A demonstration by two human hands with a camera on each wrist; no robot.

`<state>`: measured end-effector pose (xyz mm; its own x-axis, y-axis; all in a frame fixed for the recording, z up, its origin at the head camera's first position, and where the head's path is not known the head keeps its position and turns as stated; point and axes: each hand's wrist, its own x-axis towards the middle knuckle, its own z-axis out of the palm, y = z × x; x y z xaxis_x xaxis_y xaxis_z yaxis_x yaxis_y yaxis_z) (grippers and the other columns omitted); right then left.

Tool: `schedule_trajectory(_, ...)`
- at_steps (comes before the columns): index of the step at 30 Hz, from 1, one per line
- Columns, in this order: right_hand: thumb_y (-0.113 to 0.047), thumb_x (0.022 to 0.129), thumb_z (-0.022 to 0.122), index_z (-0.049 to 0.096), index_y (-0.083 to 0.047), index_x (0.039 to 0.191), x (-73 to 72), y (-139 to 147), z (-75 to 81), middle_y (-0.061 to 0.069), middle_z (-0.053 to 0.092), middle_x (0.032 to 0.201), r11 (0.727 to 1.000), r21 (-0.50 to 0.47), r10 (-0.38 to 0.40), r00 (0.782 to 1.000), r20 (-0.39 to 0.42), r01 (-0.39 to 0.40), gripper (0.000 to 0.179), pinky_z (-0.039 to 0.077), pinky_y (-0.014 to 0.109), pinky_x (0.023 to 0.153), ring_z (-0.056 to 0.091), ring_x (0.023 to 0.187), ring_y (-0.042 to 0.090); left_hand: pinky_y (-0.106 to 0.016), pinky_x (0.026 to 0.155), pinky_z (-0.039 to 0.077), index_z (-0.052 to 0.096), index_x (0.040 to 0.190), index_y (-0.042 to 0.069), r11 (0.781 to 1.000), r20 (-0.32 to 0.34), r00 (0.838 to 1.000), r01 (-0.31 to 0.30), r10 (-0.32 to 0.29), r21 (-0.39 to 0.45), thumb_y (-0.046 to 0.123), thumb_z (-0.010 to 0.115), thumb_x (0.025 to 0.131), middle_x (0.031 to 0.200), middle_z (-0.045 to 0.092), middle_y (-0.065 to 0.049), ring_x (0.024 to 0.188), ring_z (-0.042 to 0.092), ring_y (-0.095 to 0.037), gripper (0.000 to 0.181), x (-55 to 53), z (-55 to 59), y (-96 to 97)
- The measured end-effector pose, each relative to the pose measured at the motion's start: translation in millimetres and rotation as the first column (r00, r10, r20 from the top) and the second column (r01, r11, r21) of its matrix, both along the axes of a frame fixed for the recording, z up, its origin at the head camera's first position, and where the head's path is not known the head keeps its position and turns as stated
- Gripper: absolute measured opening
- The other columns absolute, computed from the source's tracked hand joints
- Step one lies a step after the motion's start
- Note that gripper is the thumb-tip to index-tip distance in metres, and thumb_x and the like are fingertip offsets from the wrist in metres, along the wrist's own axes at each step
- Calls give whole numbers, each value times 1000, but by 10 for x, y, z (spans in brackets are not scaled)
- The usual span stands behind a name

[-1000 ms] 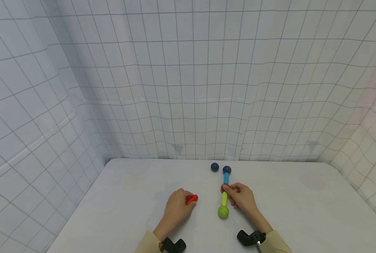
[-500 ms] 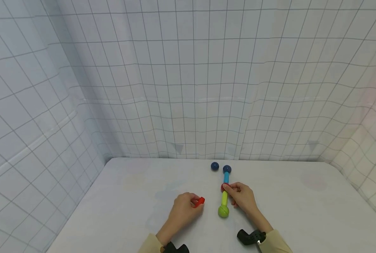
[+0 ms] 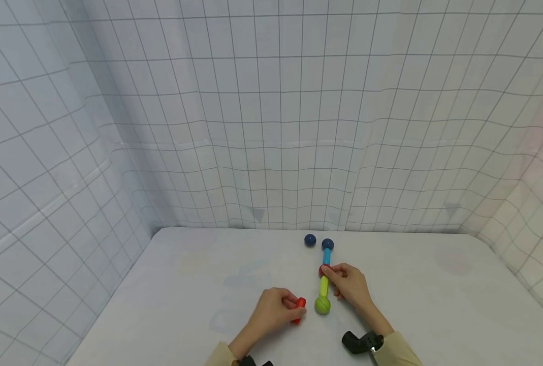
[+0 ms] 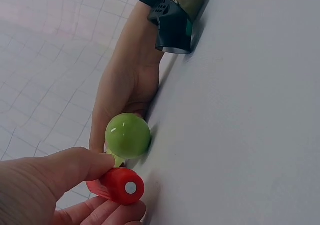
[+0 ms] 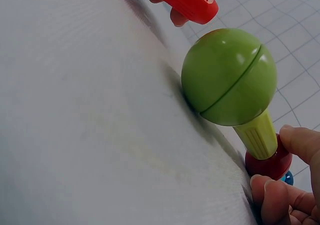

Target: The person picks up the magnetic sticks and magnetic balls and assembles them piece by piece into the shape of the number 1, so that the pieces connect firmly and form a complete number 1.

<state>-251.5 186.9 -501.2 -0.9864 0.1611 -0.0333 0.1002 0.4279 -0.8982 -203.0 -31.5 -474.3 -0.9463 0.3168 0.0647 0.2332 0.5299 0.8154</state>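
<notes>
My left hand pinches a red rod between thumb and fingers; a round silvery disc shows in the rod's end in the left wrist view. Just right of it lies a straight chain of toy balls and rods. The chain runs from a green ball through a yellow-green rod, a dark red ball and a light blue rod to a dark blue ball. My right hand holds the dark red ball between thumb and fingers.
A second dark blue ball lies by itself, left of the chain's far end. The white table is bordered at the back and sides by white curtains with a grid pattern. Both wrists carry black cameras.
My left hand has moved right and toward me with the red rod, which now points more along the chain's direction and sits near the green ball. The right hand and chain stay put.
</notes>
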Motion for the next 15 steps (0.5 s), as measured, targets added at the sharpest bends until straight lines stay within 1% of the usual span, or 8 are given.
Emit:
schedule_trajectory(6, -43, 81, 73, 67, -5, 95, 0, 2, -2, 2, 53, 59, 1000, -9, 2, 1000, 4, -2, 41, 40, 24, 40, 47, 40, 13, -22, 49, 43, 70, 79, 6, 1000, 23, 1000, 20, -20, 16, 22, 81, 73, 61, 59, 8, 55, 54, -5, 21, 25, -3, 31)
schedule_trajectory(15, -45, 80, 73, 67, -5, 95, 6, 10, -2, 2, 53, 59, 1000, -18, 5, 1000, -2, -5, 43, 39, 24, 40, 47, 40, 14, -21, 48, 43, 71, 79, 5, 999, 23, 999, 45, -46, 29, 22, 82, 73, 60, 59, 9, 53, 53, -3, 22, 53, 4, 61)
